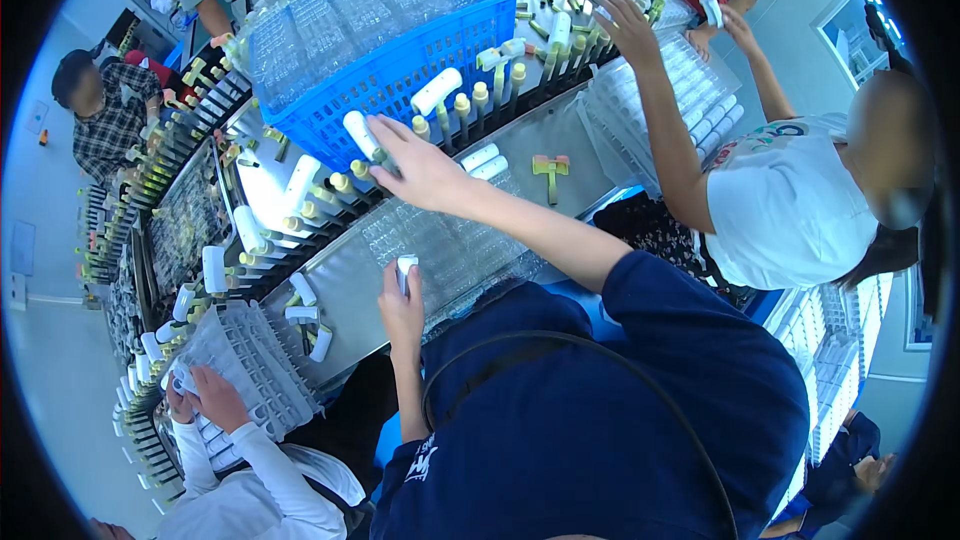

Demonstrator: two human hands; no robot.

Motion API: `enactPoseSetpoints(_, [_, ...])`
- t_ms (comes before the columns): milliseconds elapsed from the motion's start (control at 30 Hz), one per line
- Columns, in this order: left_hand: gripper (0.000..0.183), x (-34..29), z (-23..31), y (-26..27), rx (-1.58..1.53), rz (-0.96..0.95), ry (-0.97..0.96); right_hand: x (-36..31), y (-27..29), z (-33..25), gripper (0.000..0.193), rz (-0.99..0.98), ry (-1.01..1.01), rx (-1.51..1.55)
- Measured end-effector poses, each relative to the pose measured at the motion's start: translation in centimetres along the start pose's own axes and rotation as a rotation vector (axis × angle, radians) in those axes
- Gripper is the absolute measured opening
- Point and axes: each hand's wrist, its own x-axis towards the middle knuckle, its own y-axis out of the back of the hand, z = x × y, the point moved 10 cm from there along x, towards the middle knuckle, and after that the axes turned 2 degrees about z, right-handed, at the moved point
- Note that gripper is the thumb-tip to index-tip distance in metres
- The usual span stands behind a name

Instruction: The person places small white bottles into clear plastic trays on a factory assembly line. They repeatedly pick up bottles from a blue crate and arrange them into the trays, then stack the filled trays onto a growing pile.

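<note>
My right hand [425,168] reaches across to the rack by the blue basket. Its fingers and thumb close round a white rounded plastic part [357,128] with a greenish stem below it. My left hand [402,312] stays low near my body, closed on a small white plastic piece [407,262] that pokes up above its fingers. Between the hands and the rack lies a clear plastic tray [430,240] on the metal table [335,275]. Another white part [437,91] sits to the right of my right hand, at the rack.
A blue basket [385,55] holds clear trays behind the rack of yellow-tipped pegs [480,95]. A yellow-green T-shaped holder [550,172] lies on the table. Co-workers stand on both sides; stacked trays [635,105] are at the right, more trays [250,350] at the left.
</note>
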Motion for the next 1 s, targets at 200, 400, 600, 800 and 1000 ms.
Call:
enactPoseSetpoints(200, [0.041,3.5,8.4,3.0,-0.187,0.11,-0.09,-9.5,2.8,11.1,0.029,-0.126,-0.227,-0.227])
enactPoseSetpoints(400, [0.036,12.4,24.4,3.5,-0.025,0.241,-0.593,-13.4,0.1,17.7,0.034,-0.287,-0.098,-0.483])
enactPoseSetpoints(600, [0.036,20.0,23.3,-3.7,0.275,-0.042,-0.62,-12.2,-1.7,19.3,0.033,-0.443,-0.125,-0.538])
enactPoseSetpoints(800, [0.043,19.4,20.3,-2.5,0.453,0.085,-0.676,-12.2,-2.5,20.6,0.026,-0.538,-0.12,-0.524])
enactPoseSetpoints(1000, [0.047,17.8,16.1,1.6,0.593,0.197,-0.457,-9.7,0.6,17.1,0.029,-0.45,0.009,-0.433])
